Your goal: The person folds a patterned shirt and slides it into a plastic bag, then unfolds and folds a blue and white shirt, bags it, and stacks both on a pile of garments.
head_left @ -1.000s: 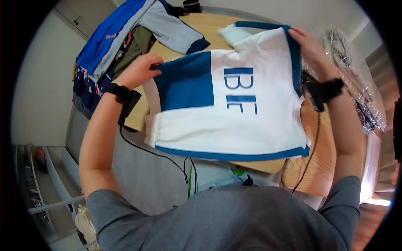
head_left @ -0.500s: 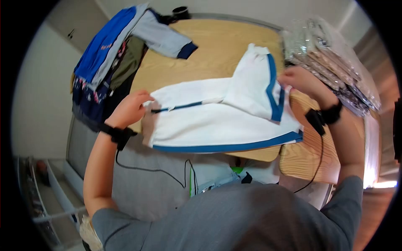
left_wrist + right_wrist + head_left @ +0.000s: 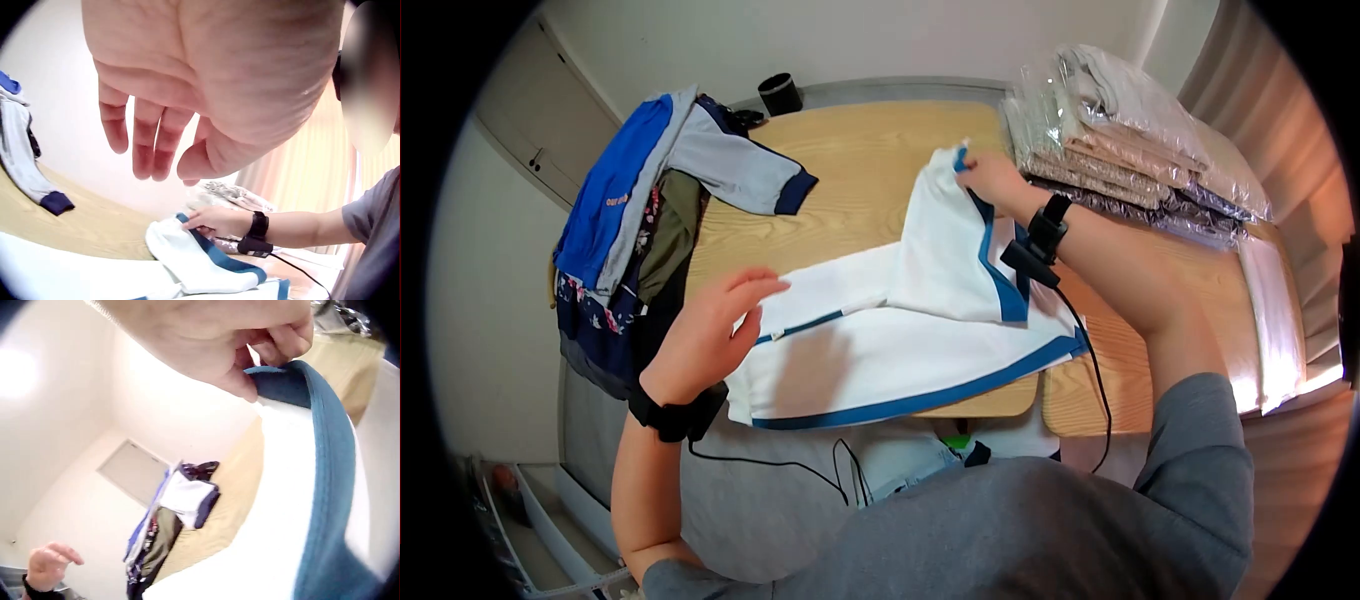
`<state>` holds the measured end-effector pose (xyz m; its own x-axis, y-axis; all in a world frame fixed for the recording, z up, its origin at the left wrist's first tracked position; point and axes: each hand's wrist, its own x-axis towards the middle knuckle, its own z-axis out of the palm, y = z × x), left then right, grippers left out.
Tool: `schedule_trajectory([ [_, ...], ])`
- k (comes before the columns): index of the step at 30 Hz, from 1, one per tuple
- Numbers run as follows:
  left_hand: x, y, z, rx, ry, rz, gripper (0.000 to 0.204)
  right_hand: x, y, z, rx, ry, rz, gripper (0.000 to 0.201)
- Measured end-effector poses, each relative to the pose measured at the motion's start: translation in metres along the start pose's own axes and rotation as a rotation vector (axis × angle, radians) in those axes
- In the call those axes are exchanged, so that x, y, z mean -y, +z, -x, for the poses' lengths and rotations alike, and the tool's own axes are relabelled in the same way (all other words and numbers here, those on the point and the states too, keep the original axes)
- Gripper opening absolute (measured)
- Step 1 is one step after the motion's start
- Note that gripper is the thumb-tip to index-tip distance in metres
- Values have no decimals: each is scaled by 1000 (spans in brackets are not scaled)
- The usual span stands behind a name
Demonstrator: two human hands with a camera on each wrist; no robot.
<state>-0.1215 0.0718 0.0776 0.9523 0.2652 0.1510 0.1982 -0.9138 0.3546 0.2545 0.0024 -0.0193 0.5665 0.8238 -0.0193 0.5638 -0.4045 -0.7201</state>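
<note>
A white garment with blue trim (image 3: 870, 345) lies folded over on the wooden table, its sleeve (image 3: 945, 230) angled up toward the back. My right hand (image 3: 1000, 185) pinches the blue-edged end of that sleeve; the right wrist view shows thumb and fingers on the blue band (image 3: 331, 444). Above the garment's left end hovers my left hand (image 3: 710, 335), fingers loosely extended and holding nothing. In the left wrist view the left hand's palm (image 3: 206, 81) faces the camera, apart from the cloth.
Blue, grey, olive and floral clothes (image 3: 625, 210) hang over the table's left side, a grey sleeve reaching onto the wood. Plastic-wrapped folded garments (image 3: 1120, 130) are stacked at the back right. A black cup (image 3: 780, 94) stands behind the table (image 3: 860, 150). Cables trail from both wrists.
The printed front has turned out of sight and the garment lies lower on the table. My left hand has let go and lifted; my right hand has moved to the sleeve end.
</note>
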Motion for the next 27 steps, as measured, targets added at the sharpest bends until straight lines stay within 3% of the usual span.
schedule_trajectory([
  [2, -17, 3, -17, -92, 92, -75, 40, 21, -6, 19, 66, -146, -196, 19],
  [3, -29, 7, -26, -83, 92, -61, 40, 36, -8, 33, 106, -234, -153, 19],
  [5, -52, 17, -43, -380, 162, -55, 47, 67, -11, 76, 215, -373, -154, 19],
  [6, -57, 21, -46, -379, 167, -49, 47, 78, -11, 101, 286, -423, -202, 21],
  [8, -65, 29, -48, -359, 281, -447, 37, 84, -13, 139, 457, -728, -226, 23],
  [10, -63, 39, -43, -187, 316, -479, 19, 85, -30, 166, 706, -670, -234, 22],
  [11, -58, 43, -37, -103, 295, -368, 20, 76, -38, 165, 732, -713, -237, 26],
  [13, -57, 44, -21, 54, 196, -229, 22, 43, -55, 142, 712, -647, -108, 27],
  [14, -62, 41, -13, 123, 118, -201, 23, 26, -62, 127, 612, -520, -5, 26],
  [16, -70, 42, -1, 51, 147, -22, 26, -11, -72, 96, 345, -452, 207, 26],
  [18, -80, 41, 4, 58, 197, 38, 24, -38, -73, 82, 304, -405, 217, 32],
  [20, -95, 38, 7, 67, 253, 105, 23, -73, -60, 64, 272, -563, 213, 35],
  [22, -106, 33, 8, 101, 287, 147, 22, -83, -55, 59, 310, -598, 205, 36],
  [25, -120, 29, 13, 218, 330, 336, 21, -86, -53, 57, 323, -474, 102, 32],
  [27, -123, 29, 15, 235, 333, 377, 20, -84, -57, 58, 349, -212, -82, 29],
])
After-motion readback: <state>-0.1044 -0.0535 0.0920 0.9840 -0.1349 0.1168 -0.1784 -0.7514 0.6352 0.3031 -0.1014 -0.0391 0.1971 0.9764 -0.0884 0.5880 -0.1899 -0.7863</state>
